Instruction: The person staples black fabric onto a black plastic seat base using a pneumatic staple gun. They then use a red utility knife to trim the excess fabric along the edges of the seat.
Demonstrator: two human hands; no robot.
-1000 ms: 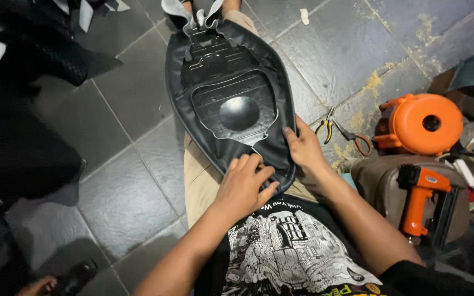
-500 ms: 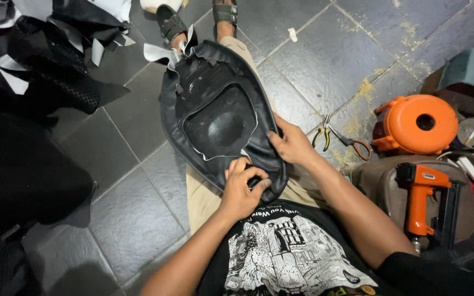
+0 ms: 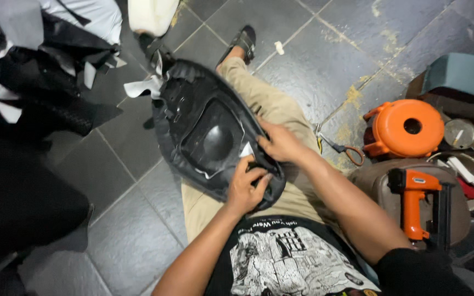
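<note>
I have the motorcycle seat upside down across my lap, its moulded black base facing up and one end pointing away toward my sandalled foot. My left hand is clenched on the near rim, fingers curled into the black vinyl cover where it folds over the edge. My right hand grips the side rim just beside it, thumb pressing the cover down onto the base. I judge the base stiff and fairly light, something that will pivot easily on my thighs, while the vinyl looks soft, stretchy and a little slick, so the hold belongs on the folded hem rather than on the smooth panel.

The padded top side is hidden against my legs, and I cannot tell how the cover is fastened along the far edge; pale scraps stick out there. An orange staple gun rests on a stool at my right, near an orange round lid, with scissors on the tiled floor. The dark heap of material on the left is hard to make out
</note>
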